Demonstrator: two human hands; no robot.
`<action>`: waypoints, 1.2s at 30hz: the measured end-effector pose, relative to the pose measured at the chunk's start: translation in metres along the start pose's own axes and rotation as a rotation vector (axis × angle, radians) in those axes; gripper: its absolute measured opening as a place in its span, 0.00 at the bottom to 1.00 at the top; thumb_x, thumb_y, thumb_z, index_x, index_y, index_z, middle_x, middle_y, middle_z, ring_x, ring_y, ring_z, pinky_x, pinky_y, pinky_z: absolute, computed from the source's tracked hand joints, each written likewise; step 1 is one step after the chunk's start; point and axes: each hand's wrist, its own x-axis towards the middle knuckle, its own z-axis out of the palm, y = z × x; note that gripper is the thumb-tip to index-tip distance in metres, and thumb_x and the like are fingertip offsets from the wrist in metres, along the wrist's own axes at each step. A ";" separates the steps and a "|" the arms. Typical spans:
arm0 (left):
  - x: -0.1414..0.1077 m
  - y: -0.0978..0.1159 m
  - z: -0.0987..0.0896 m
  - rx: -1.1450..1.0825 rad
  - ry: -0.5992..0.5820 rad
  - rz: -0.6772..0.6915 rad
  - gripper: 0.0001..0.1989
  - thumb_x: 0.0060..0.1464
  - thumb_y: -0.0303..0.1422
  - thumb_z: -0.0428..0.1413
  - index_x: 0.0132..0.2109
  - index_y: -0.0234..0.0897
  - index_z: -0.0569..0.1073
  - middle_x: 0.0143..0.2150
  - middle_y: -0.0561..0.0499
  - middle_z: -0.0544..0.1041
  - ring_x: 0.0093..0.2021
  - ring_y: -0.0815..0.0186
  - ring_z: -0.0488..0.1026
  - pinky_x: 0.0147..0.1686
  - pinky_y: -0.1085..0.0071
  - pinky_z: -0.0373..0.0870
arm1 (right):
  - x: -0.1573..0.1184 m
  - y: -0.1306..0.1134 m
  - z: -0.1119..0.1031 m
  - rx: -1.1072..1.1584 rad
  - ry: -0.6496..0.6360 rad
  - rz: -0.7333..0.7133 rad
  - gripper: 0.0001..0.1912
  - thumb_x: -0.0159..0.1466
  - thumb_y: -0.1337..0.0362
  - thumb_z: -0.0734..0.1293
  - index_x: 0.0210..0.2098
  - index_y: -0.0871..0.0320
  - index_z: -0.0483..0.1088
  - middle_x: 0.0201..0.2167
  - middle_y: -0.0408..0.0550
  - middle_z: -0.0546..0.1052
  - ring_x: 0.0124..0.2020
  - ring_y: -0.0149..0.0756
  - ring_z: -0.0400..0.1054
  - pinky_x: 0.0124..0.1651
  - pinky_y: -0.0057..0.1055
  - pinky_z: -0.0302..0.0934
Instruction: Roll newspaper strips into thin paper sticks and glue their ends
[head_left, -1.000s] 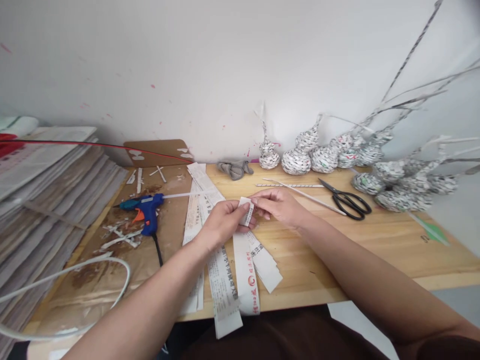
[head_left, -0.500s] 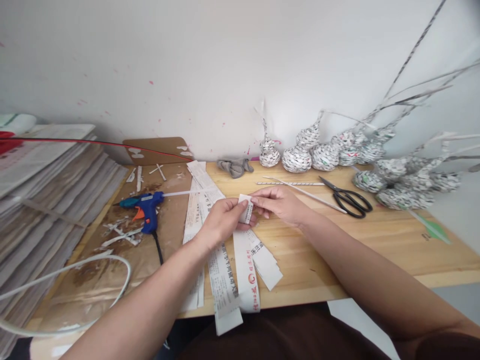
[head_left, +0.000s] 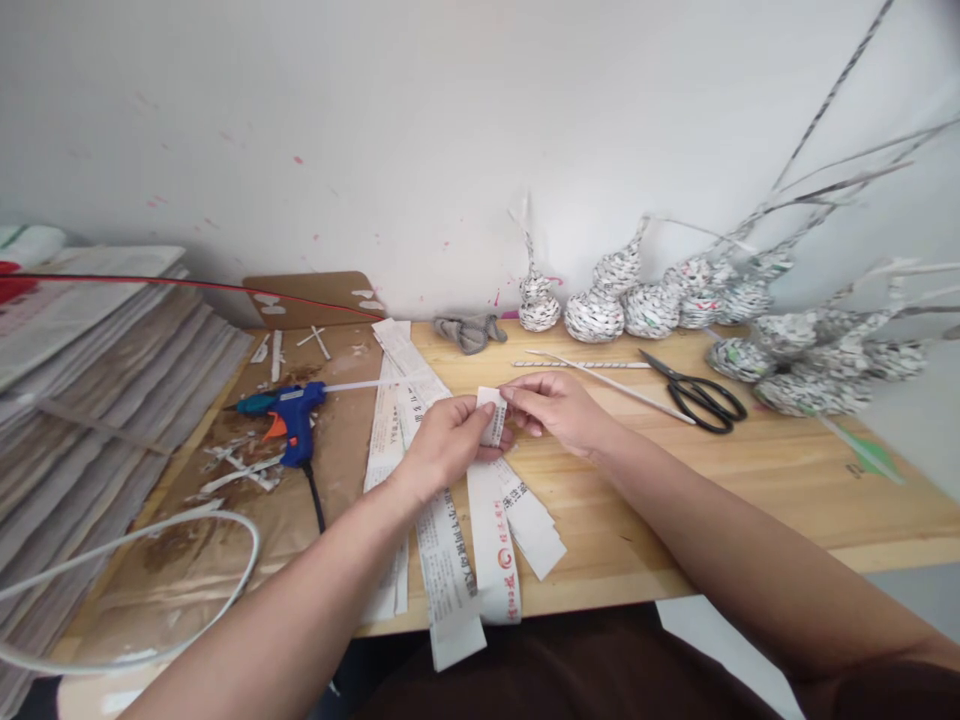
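paper strip (head_left: pixel 491 418), held between two bare hands, to the right of the glue gun (head_left: pixel 298 425). the left hand (head_left: pixel 448 440) grips the strip with the thumb pressed on its printed face and the fingers behind it; the right hand (head_left: pixel 556 410) pinches the strip's far right edge between thumb and forefinger, the other fingers curled. both hands are raised over the wooden table (head_left: pixel 630 520).

right of the glue gun and partly under the left forearm: a fan of newspaper strips (head_left: pixel 448 560), with a red-printed strip (head_left: pixel 493 540) hanging below the left hand; whether it joins the held piece cannot be told. farther right of the gun: two thin paper rods (head_left: pixel 637 391), crossed, and black-handled scissors (head_left: pixel 697 398), their blades parted. beyond the gun and to its right: a crumpled grey cloth (head_left: pixel 471 333) and gourd-shaped woven forms (head_left: pixel 592 315). directly beyond the gun: a cardboard piece (head_left: pixel 311 297) against the wall. left of the gun: a tall paper stack (head_left: pixel 82 390). nearer than the gun: white scraps (head_left: pixel 244 470) and a white tube loop (head_left: pixel 256 545).
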 end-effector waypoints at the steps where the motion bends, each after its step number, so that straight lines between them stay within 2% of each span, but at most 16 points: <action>1: 0.000 0.000 0.000 -0.001 -0.003 0.007 0.16 0.54 0.43 0.54 0.33 0.33 0.74 0.32 0.45 0.78 0.34 0.61 0.75 0.37 0.63 0.74 | 0.000 0.001 0.001 0.011 0.017 0.000 0.15 0.54 0.56 0.71 0.27 0.63 0.73 0.16 0.40 0.67 0.15 0.22 0.55 0.16 0.21 0.45; 8: 0.002 -0.005 0.001 -0.027 -0.005 0.003 0.16 0.53 0.44 0.54 0.31 0.33 0.73 0.31 0.46 0.78 0.33 0.62 0.75 0.37 0.62 0.74 | 0.003 0.007 0.005 0.065 0.098 0.007 0.19 0.49 0.52 0.74 0.25 0.63 0.71 0.16 0.40 0.66 0.16 0.23 0.56 0.14 0.21 0.43; 13: 0.001 -0.004 0.003 -0.026 0.010 -0.027 0.15 0.53 0.43 0.54 0.32 0.34 0.73 0.31 0.46 0.78 0.33 0.61 0.76 0.38 0.62 0.74 | 0.002 0.008 0.009 0.079 0.124 -0.005 0.20 0.47 0.51 0.75 0.22 0.61 0.67 0.15 0.38 0.65 0.15 0.22 0.53 0.15 0.22 0.41; 16: 0.000 -0.003 0.003 -0.031 0.009 -0.033 0.15 0.52 0.44 0.55 0.32 0.35 0.73 0.32 0.46 0.79 0.34 0.60 0.76 0.38 0.62 0.74 | 0.001 0.009 0.009 0.034 0.130 -0.061 0.20 0.48 0.51 0.74 0.21 0.61 0.67 0.16 0.39 0.65 0.16 0.22 0.52 0.17 0.24 0.44; 20: -0.002 0.000 0.003 -0.043 -0.008 -0.042 0.15 0.52 0.44 0.55 0.33 0.35 0.73 0.31 0.46 0.79 0.34 0.60 0.77 0.38 0.62 0.75 | 0.001 0.013 0.008 -0.086 0.141 -0.169 0.19 0.51 0.51 0.73 0.22 0.60 0.66 0.19 0.40 0.67 0.20 0.25 0.56 0.22 0.25 0.50; 25: -0.002 0.003 0.003 -0.042 -0.022 -0.010 0.15 0.54 0.43 0.54 0.35 0.33 0.74 0.32 0.46 0.79 0.34 0.61 0.77 0.36 0.64 0.75 | 0.002 0.017 0.006 -0.210 0.202 -0.246 0.21 0.54 0.49 0.71 0.21 0.58 0.61 0.17 0.37 0.63 0.20 0.26 0.54 0.24 0.25 0.49; 28: -0.001 0.003 0.003 -0.062 0.017 -0.020 0.13 0.55 0.40 0.53 0.35 0.33 0.73 0.31 0.45 0.79 0.32 0.62 0.77 0.35 0.65 0.75 | 0.004 0.015 0.002 -0.290 0.206 -0.271 0.21 0.60 0.48 0.65 0.22 0.58 0.64 0.17 0.39 0.64 0.20 0.27 0.56 0.25 0.27 0.51; 32: 0.001 0.003 0.002 -0.099 0.068 -0.025 0.12 0.56 0.39 0.53 0.35 0.33 0.72 0.29 0.45 0.79 0.31 0.62 0.78 0.33 0.66 0.75 | 0.008 0.008 -0.006 -0.521 0.246 -0.339 0.23 0.66 0.51 0.58 0.28 0.60 0.73 0.24 0.46 0.73 0.26 0.32 0.66 0.32 0.30 0.58; 34: 0.001 0.003 0.001 -0.119 0.079 -0.017 0.12 0.56 0.39 0.53 0.34 0.33 0.72 0.28 0.45 0.79 0.31 0.62 0.78 0.33 0.66 0.76 | 0.017 0.001 -0.006 -0.644 0.261 -0.387 0.19 0.68 0.56 0.56 0.37 0.60 0.74 0.32 0.50 0.77 0.33 0.36 0.70 0.38 0.31 0.61; 36: 0.002 0.002 0.001 -0.134 0.083 -0.002 0.12 0.56 0.38 0.53 0.34 0.33 0.72 0.28 0.45 0.79 0.30 0.63 0.78 0.32 0.67 0.76 | 0.033 -0.008 -0.001 -0.794 0.250 -0.441 0.17 0.68 0.62 0.55 0.50 0.60 0.69 0.44 0.53 0.76 0.42 0.38 0.70 0.46 0.33 0.62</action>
